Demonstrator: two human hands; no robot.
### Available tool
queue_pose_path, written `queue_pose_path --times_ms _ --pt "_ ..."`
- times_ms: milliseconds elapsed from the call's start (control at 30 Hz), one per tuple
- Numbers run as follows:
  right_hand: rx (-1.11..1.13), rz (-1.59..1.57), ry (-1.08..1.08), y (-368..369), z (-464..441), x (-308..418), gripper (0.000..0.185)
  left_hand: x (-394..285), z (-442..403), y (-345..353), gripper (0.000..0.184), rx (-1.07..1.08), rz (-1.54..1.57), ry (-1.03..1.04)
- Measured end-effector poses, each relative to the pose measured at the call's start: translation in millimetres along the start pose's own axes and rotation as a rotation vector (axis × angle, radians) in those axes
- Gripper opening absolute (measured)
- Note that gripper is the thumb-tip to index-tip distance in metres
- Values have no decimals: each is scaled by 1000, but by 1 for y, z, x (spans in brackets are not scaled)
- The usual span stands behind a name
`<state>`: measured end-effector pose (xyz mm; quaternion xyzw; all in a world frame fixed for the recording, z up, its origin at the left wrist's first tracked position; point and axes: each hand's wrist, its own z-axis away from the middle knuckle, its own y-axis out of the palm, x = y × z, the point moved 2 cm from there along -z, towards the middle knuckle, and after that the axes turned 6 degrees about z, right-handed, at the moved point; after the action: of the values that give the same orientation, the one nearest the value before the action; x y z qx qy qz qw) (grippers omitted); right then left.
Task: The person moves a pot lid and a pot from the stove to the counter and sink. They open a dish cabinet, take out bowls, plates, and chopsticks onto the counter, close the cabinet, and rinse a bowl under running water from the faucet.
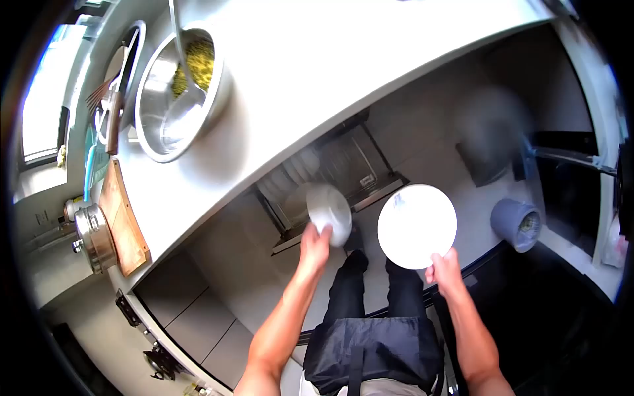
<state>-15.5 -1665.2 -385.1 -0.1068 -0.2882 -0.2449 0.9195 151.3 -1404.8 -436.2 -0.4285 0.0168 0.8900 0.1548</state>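
My left hand (316,248) is closed on a white bowl (332,214), slightly blurred, over the front of a pulled-out wire dish drawer (380,191). Several pale dishes (289,173) stand in that drawer below the counter, partly in shadow. To the right, my right hand (445,271) grips a round white plate (417,226) by its lower edge. The plate's broad face is turned up toward me, and it is apart from the bowl.
A white counter (317,59) runs above the drawer. On it are a steel bowl (148,109) with yellow-green food and a ladle (185,109), a wooden board (125,221) and a steel pot (96,237). A grey bin (512,224) stands on the floor at right.
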Motion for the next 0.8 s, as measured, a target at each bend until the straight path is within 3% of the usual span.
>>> queue_pose_path --times_ms 100,167,233,267,300,367,400,433,500,600,800 --pt "-5 -28 -27 -2 50 -14 14 -36 77 -8 26 25 -121 222" --pt "-68 -73 -10 9 97 1 15 -102 155 -19 24 57 -336 262" --pt "-29 -74 -9 8 109 5 14 -119 179 -24 21 73 -440 135" --pt "0 -64 -39 16 120 15 15 -144 199 -33 21 90 -399 430" --pt "-8 -61 -46 20 119 20 15 -160 201 -36 21 94 -392 437" --pt "29 -48 -102 36 134 54 15 -209 213 -47 24 169 -434 814" --pt "21 -43 -108 43 135 69 15 -218 220 -50 28 184 -445 824" --pt "39 -73 -146 53 124 84 16 -225 212 -50 28 178 -440 832" --pt "35 -100 -192 64 144 116 16 -259 209 -52 27 199 -560 1130" --pt "96 -114 -259 85 124 183 16 -305 183 -38 21 226 -663 1283" --pt "129 -84 -323 99 78 280 12 -373 107 12 18 168 -794 1435"
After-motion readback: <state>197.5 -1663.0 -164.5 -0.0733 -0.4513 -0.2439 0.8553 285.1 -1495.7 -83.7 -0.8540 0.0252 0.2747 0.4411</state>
